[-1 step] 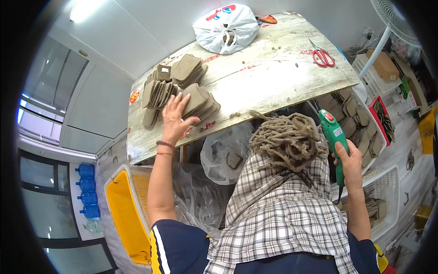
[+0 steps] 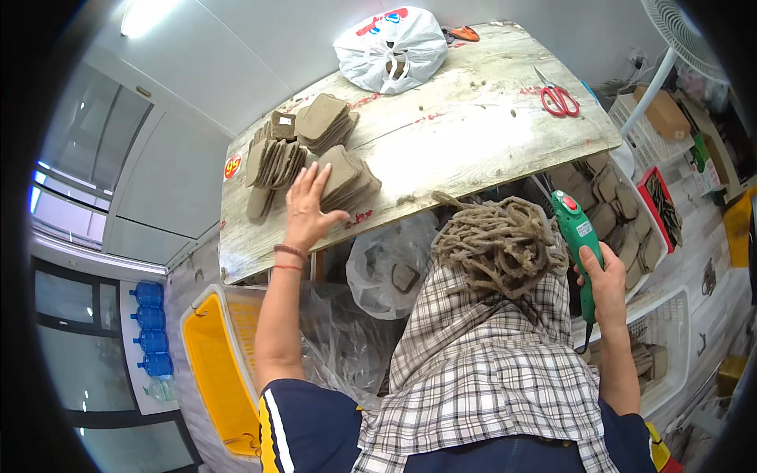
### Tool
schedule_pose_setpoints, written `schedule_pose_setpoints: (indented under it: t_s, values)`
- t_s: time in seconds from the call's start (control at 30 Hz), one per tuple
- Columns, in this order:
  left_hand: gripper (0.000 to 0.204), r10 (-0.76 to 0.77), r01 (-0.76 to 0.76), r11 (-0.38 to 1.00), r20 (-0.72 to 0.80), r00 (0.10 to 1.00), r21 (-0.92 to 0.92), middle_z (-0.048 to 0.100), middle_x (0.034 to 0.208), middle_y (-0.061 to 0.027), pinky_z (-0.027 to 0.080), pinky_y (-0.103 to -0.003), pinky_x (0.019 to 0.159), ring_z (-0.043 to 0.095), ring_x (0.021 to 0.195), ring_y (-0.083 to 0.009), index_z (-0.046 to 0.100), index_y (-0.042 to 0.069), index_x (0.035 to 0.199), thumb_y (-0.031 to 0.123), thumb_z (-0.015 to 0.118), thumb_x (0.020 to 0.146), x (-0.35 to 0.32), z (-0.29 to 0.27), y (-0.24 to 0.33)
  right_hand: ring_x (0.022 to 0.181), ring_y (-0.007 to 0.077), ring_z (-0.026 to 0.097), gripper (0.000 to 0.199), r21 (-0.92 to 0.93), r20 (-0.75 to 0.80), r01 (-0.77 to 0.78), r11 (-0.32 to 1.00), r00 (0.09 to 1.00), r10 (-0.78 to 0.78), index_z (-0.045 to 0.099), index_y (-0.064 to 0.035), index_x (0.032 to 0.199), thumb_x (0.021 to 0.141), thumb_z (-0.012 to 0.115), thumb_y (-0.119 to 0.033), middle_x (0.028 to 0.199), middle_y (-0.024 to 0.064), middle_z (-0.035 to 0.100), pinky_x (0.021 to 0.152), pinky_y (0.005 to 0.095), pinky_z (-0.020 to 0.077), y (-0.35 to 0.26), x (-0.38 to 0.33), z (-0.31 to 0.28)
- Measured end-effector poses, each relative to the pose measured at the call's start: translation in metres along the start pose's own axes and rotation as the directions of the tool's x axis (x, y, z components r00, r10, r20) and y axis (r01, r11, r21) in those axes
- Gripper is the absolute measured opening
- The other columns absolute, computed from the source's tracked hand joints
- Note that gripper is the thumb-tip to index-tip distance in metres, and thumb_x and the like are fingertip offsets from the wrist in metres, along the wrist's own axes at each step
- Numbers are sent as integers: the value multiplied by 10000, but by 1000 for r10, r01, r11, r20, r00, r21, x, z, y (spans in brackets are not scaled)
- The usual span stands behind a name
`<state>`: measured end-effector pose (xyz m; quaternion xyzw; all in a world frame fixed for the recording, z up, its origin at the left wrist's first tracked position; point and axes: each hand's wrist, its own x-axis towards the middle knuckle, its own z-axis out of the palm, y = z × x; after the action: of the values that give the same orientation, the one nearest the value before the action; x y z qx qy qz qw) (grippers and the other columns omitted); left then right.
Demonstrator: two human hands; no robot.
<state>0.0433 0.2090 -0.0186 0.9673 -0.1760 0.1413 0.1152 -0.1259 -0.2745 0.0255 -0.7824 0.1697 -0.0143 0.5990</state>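
Observation:
My left hand (image 2: 307,213) has its fingers spread, and the fingertips rest by the near-left edge of a pile of flat brown pads with rounded corners (image 2: 344,173). Left of those fingers a row of similar pads (image 2: 276,164) leans together, and another pile (image 2: 323,120) lies behind. My right hand (image 2: 603,276) is wrapped round a green corded hand tool (image 2: 574,217) with a red button; its thin metal tip points toward the table edge. On my lap, over a checked apron (image 2: 489,370), sits a tangled heap of brown strips (image 2: 501,244).
Red-handled scissors (image 2: 558,100) lie on the worn wooden table (image 2: 473,118), and a tied white plastic bag (image 2: 392,51) stands at its back. A crate of pads (image 2: 607,197) is at my right. A yellow basket (image 2: 213,370) stands left; clear plastic bags (image 2: 390,268) hang below the table.
My left hand has shifted slightly right, closer against the near pile of pads. My right hand and the green tool look the same.

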Motion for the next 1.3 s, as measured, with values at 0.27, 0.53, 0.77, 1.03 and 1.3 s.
schedule_pose_setpoints:
  t_s: [0.27, 0.53, 0.77, 1.03, 1.3]
  values:
    - [934, -173, 193, 979, -225, 959, 71, 339, 1426, -169, 316, -487, 1059, 311, 1312, -404, 343, 123, 1447, 252, 821, 655, 56, 65, 63, 581, 59, 494, 339, -140, -79, 22, 990, 996, -33, 627, 0, 1008, 885, 671, -312, 718, 13, 573, 530, 242, 416, -1, 47, 8]
    - [863, -368, 417, 891, -250, 895, 182, 363, 1393, -270, 430, -546, 973, 367, 1256, -516, 307, 124, 1441, 368, 750, 742, 183, 112, 72, 873, 339, 645, 455, -684, -13, 275, 675, 921, -388, 634, -73, 1087, 832, 662, -448, 953, 137, 666, 749, 402, 499, -13, 168, 38]
    - [838, -351, 381, 890, -156, 923, 250, 412, 1414, -218, 194, -500, 1128, 323, 1339, -385, 337, 70, 1420, 443, 706, 768, 226, 115, 36, 897, 335, 621, 341, -796, 154, 423, 434, 834, -530, 550, 34, 1053, 821, 602, -212, 979, 216, 622, 769, 437, 507, 12, 298, 110]
    - [942, -413, 356, 780, -5, 911, 515, 357, 1442, -267, 246, -482, 1121, 280, 1371, -405, 211, 94, 1494, 577, 641, 809, 232, 91, -23, 1167, 339, 524, 672, -920, 207, 315, 233, 896, -392, 383, 22, 1405, 907, 480, -419, 1232, 221, 582, 1052, 552, 259, 4, 332, 171]
    - [715, -188, 231, 826, -135, 973, 513, 426, 1407, -232, 331, -457, 1080, 403, 1308, -353, 376, 13, 1413, 481, 563, 906, 189, 39, 15, 996, 224, 585, 466, -601, -271, 605, 522, 460, -845, 586, -76, 1184, 771, 748, -218, 1098, 53, 603, 863, 384, 478, 79, 154, -75]
